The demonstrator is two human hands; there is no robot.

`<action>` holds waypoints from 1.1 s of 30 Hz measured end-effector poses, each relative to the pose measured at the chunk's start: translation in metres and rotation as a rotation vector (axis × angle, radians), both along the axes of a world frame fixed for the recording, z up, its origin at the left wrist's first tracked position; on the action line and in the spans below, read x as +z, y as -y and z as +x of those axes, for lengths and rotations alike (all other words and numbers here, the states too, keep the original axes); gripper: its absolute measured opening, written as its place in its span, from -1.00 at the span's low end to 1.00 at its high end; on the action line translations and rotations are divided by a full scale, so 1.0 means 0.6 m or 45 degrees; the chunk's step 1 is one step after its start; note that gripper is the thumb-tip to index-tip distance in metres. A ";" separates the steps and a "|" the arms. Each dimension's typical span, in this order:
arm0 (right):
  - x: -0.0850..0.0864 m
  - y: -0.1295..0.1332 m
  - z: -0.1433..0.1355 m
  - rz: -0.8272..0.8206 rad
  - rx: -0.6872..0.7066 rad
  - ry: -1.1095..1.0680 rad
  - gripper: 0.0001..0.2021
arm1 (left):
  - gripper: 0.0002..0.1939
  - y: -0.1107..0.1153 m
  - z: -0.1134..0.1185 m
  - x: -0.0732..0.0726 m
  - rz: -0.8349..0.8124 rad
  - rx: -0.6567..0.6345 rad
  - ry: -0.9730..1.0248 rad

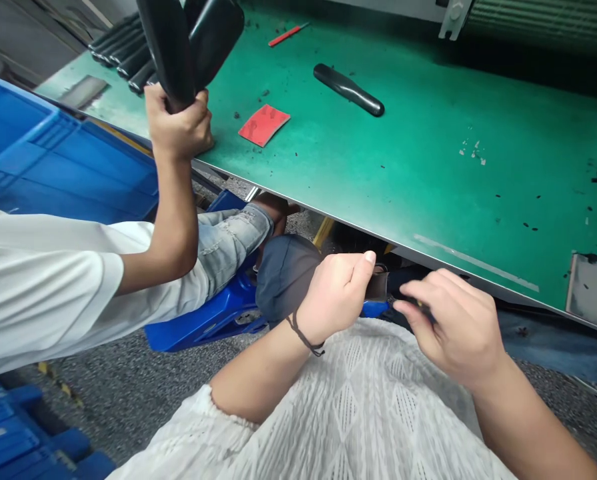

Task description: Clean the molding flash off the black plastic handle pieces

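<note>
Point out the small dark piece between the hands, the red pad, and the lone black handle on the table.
small dark piece (pixel 377 285), head view, its flat face.
red pad (pixel 263 125), head view, its centre.
black handle (pixel 349 89), head view, mid-length.

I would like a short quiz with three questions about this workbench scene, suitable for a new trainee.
1. True or false: the red pad lies on the green table.
2. Which thing lies alone near the middle of the table?
A. a black handle part
B. a yellow cup
C. a white box
3. Whose hand grips the black parts raised over the table's left end?

Key
1. True.
2. A.
3. The co-worker's hand, the person in the white shirt. The wearer's left hand and right hand are together below the table edge, pinching a small dark piece between them.
</note>
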State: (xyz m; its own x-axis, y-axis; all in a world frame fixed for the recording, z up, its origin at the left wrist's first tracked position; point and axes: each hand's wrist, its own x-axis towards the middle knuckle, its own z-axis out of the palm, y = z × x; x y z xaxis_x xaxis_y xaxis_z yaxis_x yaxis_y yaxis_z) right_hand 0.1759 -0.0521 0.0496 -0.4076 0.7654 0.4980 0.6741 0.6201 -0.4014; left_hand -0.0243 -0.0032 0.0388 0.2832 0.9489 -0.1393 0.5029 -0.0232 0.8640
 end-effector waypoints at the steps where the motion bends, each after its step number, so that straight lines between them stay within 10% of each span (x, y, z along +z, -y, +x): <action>1: 0.002 -0.002 0.003 -0.044 -0.009 0.033 -0.83 | -0.41 -0.002 0.001 0.002 -0.022 -0.007 -0.031; 7: 0.014 -0.014 -0.006 -0.115 -0.060 0.224 -0.45 | -0.48 0.003 0.012 0.019 0.006 -0.050 -0.195; 23: 0.003 -0.011 -0.012 0.395 -0.209 0.522 -0.49 | -0.47 0.000 0.022 0.017 -0.231 -0.018 -0.093; 28: -0.010 -0.020 -0.007 0.396 -0.147 0.371 -0.57 | -0.43 -0.001 0.019 0.005 -0.359 -0.154 0.259; 33: -0.012 -0.027 0.006 -0.059 -0.078 -0.233 -0.79 | -0.48 0.005 0.001 -0.017 -0.754 -0.575 0.866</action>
State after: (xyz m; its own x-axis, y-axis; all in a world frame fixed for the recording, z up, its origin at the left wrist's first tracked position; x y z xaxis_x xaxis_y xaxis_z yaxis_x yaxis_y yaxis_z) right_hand 0.1797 -0.0360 0.0423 -0.2654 0.8100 0.5229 0.6232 0.5580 -0.5480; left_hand -0.0239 -0.0060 0.0286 0.7937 0.5638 -0.2286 -0.0513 0.4364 0.8983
